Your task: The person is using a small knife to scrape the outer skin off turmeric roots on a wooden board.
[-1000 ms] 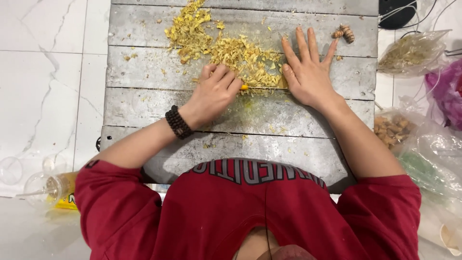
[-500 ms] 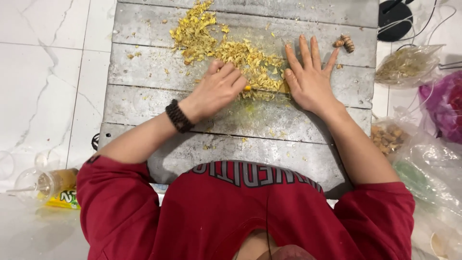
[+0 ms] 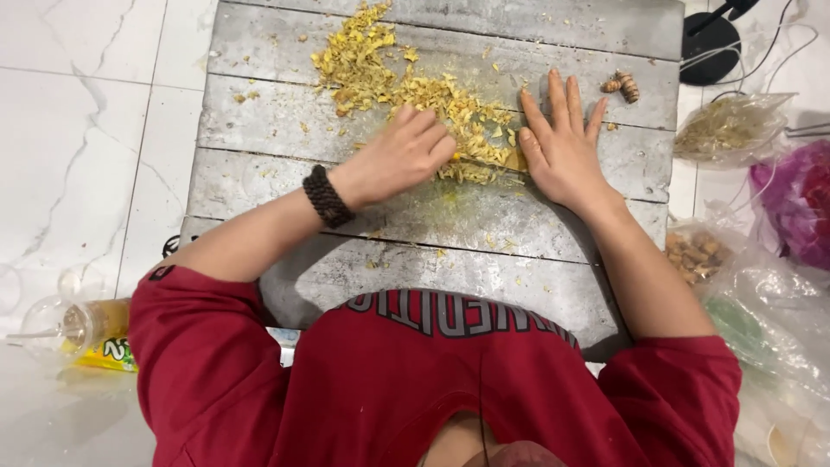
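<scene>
White marble-veined floor tiles surround a low grey plank board [image 3: 285,186], its weathered slats running left to right. On it the left hand [image 3: 399,160], a dark braided wristband [image 3: 327,196] at the wrist, is curled shut around something slim, with a small orange-yellow tip showing at its fingertips; whether that is a blade or a piece of root I cannot tell. Just right of it the right hand [image 3: 562,151] lies flat and open, fingers spread, palm pressing the board and holding nothing, its inner edge against the right end of the yellow chopped heap [image 3: 406,86]. That heap of shredded pieces runs from the far left of the board down toward both hands. Two small whole roots [image 3: 622,85] lie apart at the far right, near a black stand base [image 3: 707,47]. Clear plastic bags [image 3: 726,125] with dried bits and a purple bag [image 3: 800,207] sit off the board to the right; a plastic bottle [image 3: 82,324] lies near left. The likely risk, as I judge it, is the closeness of the hands: if the curled hand holds an edge, a slip along the wet, stained plank could reach the flat fingers, and loose shreds could scatter off the board.
</scene>
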